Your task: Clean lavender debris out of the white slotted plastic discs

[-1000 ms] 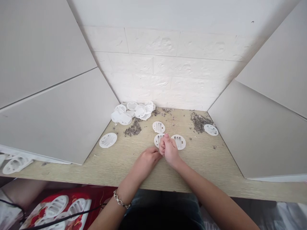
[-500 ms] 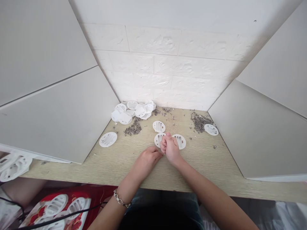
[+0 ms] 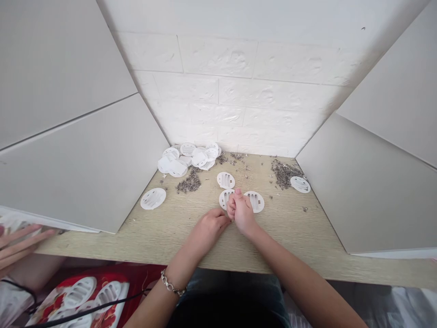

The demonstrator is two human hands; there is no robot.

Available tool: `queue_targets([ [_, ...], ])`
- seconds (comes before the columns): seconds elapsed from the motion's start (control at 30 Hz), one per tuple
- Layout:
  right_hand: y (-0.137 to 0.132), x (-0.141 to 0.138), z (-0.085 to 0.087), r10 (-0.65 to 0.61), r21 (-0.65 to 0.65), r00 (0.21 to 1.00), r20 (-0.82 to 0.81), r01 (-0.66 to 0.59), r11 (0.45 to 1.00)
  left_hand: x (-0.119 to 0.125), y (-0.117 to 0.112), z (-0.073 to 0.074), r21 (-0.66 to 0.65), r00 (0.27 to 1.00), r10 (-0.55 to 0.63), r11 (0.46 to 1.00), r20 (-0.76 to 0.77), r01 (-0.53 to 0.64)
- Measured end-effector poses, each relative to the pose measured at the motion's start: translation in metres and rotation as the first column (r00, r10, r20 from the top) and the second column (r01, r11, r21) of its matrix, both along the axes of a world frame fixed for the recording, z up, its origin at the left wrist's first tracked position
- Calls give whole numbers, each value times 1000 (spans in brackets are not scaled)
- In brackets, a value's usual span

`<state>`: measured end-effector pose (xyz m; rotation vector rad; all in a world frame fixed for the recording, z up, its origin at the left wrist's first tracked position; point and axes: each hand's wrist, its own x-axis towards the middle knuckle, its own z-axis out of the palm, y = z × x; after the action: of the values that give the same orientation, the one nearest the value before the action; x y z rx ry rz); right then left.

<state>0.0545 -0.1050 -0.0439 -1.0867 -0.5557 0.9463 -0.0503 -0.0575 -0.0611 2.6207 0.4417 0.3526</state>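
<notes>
My left hand rests low over the table with its fingertips pinched together, close beside my right hand. Whatever sits between those fingertips is too small or hidden to make out. Curled into a closed grip with the thumb on top, my right hand covers part of a white slotted disc. What it holds, if anything, is hidden. Just to its right lies another slotted disc, partly covered by the hand. A third disc lies behind them, flat on the wooden table.
White discs are heaped at the back left, near a grey pile of small bits. A second pile is at the right. Pale panels flank the table. At far left, another person's hand shows.
Another person's hand has come into view at the far left, over the discs there. My own hands hold almost the same position.
</notes>
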Motion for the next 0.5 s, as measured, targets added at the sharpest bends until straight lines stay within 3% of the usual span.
queue_targets([
  [0.3,1,3,-3,-54,-32,999,1,54,998,1,1,0,23,1000,-4,1000,11,4],
  [0.5,-4,-4,-14,-64,33,978,197,59,998,2,1,1,42,999,-21,999,30,20],
])
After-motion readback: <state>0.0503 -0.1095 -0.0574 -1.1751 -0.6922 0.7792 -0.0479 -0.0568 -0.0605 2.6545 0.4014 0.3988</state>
